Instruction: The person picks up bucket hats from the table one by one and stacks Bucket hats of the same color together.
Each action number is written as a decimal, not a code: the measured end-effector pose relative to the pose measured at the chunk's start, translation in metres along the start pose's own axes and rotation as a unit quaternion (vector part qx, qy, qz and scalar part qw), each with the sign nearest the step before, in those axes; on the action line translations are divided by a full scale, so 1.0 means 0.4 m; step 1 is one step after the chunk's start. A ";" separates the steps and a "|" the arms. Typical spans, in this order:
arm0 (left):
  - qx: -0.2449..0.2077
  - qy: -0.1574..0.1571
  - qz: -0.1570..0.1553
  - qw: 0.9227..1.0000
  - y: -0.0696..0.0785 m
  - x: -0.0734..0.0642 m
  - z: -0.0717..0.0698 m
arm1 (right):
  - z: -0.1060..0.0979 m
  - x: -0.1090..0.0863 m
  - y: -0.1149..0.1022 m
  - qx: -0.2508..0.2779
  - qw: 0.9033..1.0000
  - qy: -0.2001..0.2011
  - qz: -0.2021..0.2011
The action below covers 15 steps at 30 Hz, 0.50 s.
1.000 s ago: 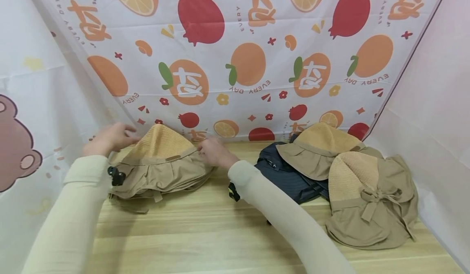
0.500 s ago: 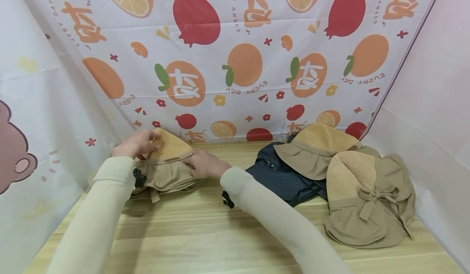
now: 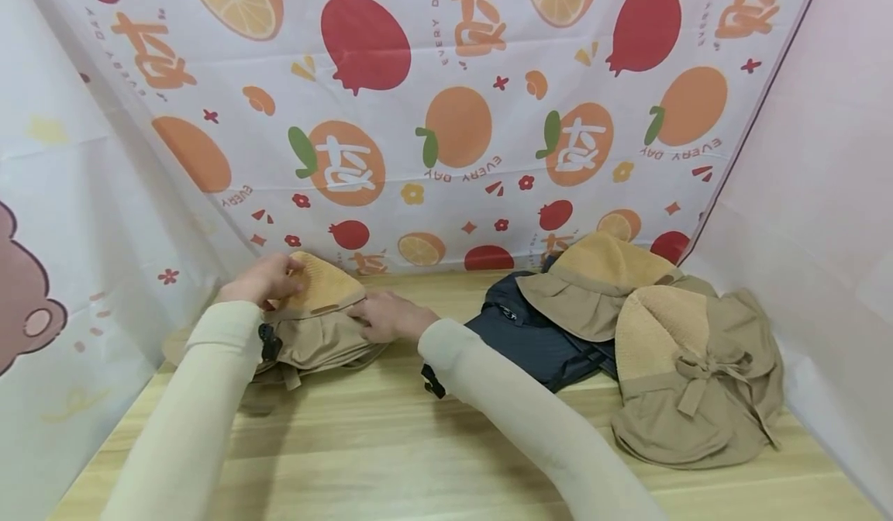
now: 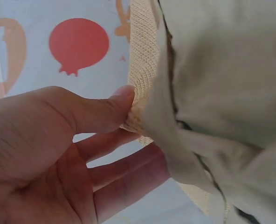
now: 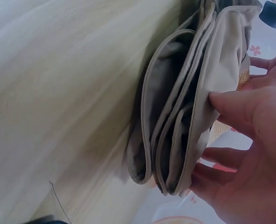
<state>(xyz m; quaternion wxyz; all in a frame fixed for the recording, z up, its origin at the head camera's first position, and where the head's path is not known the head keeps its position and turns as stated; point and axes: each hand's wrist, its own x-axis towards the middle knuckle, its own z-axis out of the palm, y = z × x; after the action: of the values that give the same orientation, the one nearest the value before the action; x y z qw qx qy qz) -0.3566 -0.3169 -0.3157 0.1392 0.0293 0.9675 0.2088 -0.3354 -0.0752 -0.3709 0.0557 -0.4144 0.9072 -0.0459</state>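
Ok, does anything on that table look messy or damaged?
Nothing looks spilled or visibly damaged. Only the right-hand pile seems untidy: the rear tan hat sits tilted, partly covering the dark fabric item.

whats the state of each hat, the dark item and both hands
Left hat: held, crown peaked, brim layered; one hat or several, unclear
Left hand: pinching that hat's straw crown
Right hand: pinching its brim
Back right hat: crown raised, brim spread
Dark blue item: partly covered by that hat
Front right hat: crown creased, bow tied
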 end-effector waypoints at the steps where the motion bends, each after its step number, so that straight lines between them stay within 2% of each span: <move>1: 0.001 0.000 0.001 1.000 0.004 -0.003 -0.003 | -0.003 -0.003 0.002 0.006 1.000 0.002 -0.003; 6: 0.030 -0.001 0.001 1.000 0.026 -0.024 -0.023 | -0.019 -0.018 0.013 0.036 0.999 0.015 -0.030; 10: 0.079 0.021 0.000 0.997 0.055 -0.050 -0.041 | -0.034 -0.044 0.025 0.058 0.997 0.026 -0.041; 12: 0.099 0.037 0.011 0.994 0.076 -0.069 -0.045 | -0.044 -0.065 0.032 0.069 0.996 0.029 -0.047; 15: 0.120 0.059 0.051 0.990 0.119 -0.103 -0.042 | -0.059 -0.106 0.048 0.084 0.995 0.029 -0.054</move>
<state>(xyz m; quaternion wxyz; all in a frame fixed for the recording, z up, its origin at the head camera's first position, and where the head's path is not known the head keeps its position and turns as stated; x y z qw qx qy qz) -0.3218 -0.2850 -0.2706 0.0666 0.0826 0.9893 0.0999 -0.3255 -0.0295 -0.3473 0.0618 -0.4547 0.8779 -0.1366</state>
